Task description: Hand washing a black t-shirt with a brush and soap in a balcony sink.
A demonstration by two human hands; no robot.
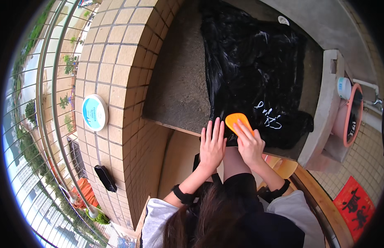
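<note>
A wet-looking black cloth (pixel 254 68) lies spread on a dark concrete slab. White marks show on its lower right part. My right hand (pixel 250 144) grips an orange brush or scraper-like tool (pixel 237 122) and presses it to the cloth's near edge; the tool's underside is hidden. Just to the left, my left hand (pixel 213 142) lies palm down at the cloth's near left corner, fingers stretched and holding nothing.
A tiled ledge at the left holds a round tub labelled powder (pixel 95 112) and a black case (pixel 105 178). Railings stand beyond it. A small white disc (pixel 283 20) lies at the cloth's far edge. At the right are a concrete rim (pixel 322 108), a white tub (pixel 344 88) and a pink-rimmed bucket (pixel 347 124).
</note>
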